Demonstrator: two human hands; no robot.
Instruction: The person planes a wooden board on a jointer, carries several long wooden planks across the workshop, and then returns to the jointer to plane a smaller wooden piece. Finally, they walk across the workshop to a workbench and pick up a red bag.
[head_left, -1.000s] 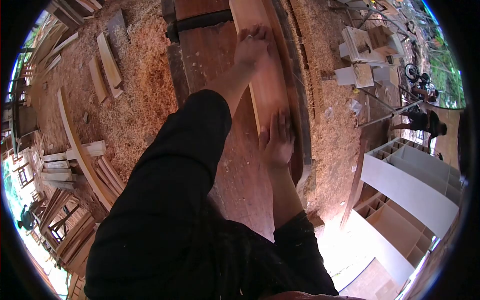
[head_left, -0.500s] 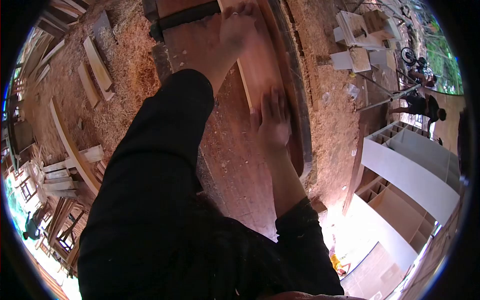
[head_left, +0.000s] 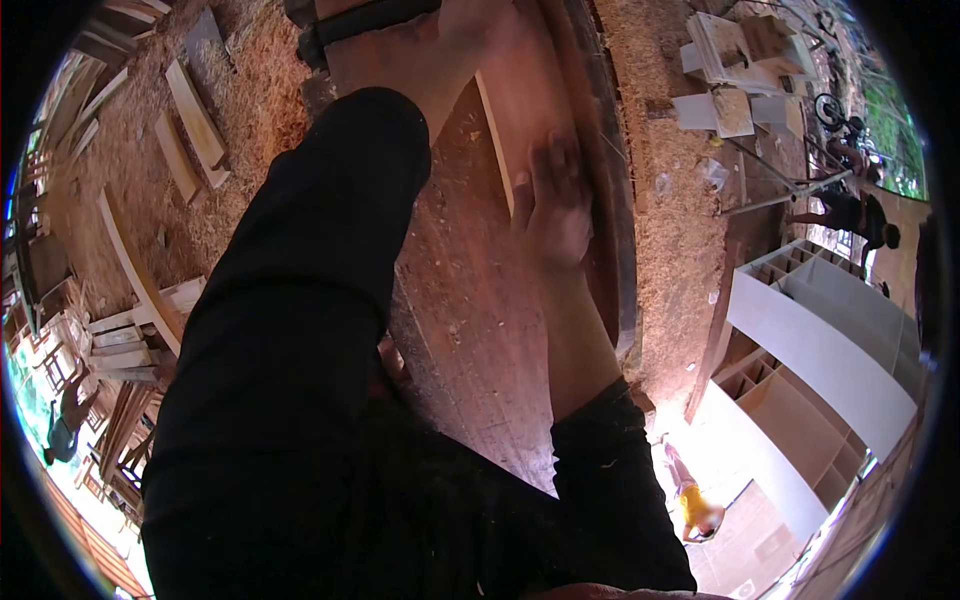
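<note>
A reddish wooden board (head_left: pixel 515 110) with a pale edge lies lengthwise on a worn wooden work surface (head_left: pixel 460 290), alongside a dark raised strip (head_left: pixel 600 150). My right hand (head_left: pixel 556 215) rests flat on the near end of the board, fingers stretched forward and thumb at its left edge. Farther along, my left hand (head_left: pixel 478 22) is over the board at the top of the view. It is smeared by motion and partly cut off by the frame, so its fingers cannot be made out.
Wood shavings (head_left: pixel 660 270) cover the ground on both sides. Loose planks (head_left: pixel 195 115) lie to the left, with a long curved piece (head_left: pixel 135 265) nearer. White cabinets (head_left: pixel 820 330) stand at right. A person in yellow (head_left: pixel 695 505) is at lower right; another person (head_left: pixel 850 215) is at far right.
My left hand has moved farther forward along the board, toward the top edge. My right hand stays on the near end, shifted slightly in the view. The person in yellow shows more fully.
</note>
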